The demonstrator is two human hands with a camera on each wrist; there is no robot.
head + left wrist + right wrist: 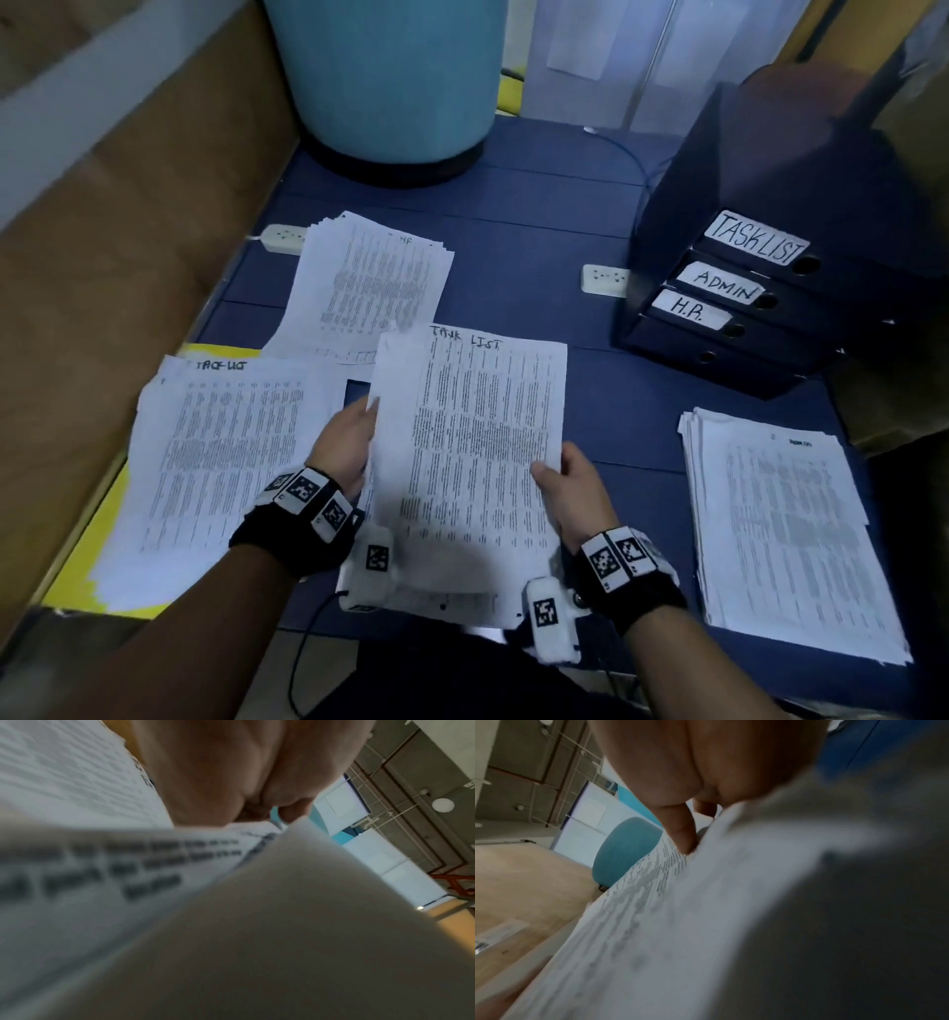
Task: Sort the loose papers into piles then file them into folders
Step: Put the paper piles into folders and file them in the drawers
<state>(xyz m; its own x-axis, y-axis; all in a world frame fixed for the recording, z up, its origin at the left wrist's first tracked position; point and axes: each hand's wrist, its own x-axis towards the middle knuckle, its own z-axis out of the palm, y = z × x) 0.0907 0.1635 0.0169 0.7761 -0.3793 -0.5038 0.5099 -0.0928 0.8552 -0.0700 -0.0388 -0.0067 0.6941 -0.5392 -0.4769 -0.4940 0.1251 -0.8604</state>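
Observation:
A printed sheet headed "TASK LIST" (470, 437) is held up over the blue desk (539, 246). My left hand (349, 442) grips its left edge and my right hand (565, 478) pinches its right edge, thumb on top. In the right wrist view the thumb (680, 833) presses on the sheet (667, 923). The left wrist view shows the sheet's blank underside (282, 923) below the hand (231, 770). A "TASK LIST" pile (226, 452) lies at left, an HR pile (369, 288) behind, another pile (785, 534) at right. Dark folders labelled TASKLIST, ADMIN and H.R. (744, 293) are stacked at back right.
A large blue cylinder (390, 77) stands at the back of the desk. Two white power strips (282, 239) (603, 280) lie on the desk. A yellow folder (108, 555) lies under the left pile. A brown wall panel (128, 231) borders the desk's left side.

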